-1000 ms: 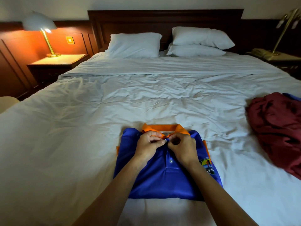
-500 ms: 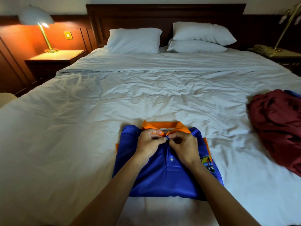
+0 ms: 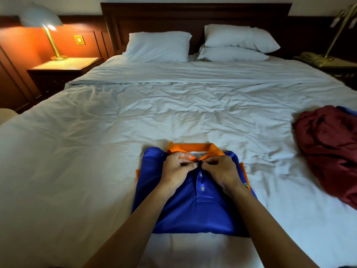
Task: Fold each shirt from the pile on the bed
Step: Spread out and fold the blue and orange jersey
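— Shirts, where were they?
— One blue shirt [image 3: 195, 211] with an orange collar [image 3: 190, 147] lay folded on the near part of the white bed [image 3: 77, 171]. A dark red pile [image 3: 328, 149] sat well apart, at the bed's right edge.
— What did the hands do?
— The left hand [image 3: 176, 172] and the right hand [image 3: 222, 174] met at the top of the shirt's button strip, just under the collar. Each grip was narrow, pinching the blue cloth there.
— And the buttons?
— Two showed below the fingers.
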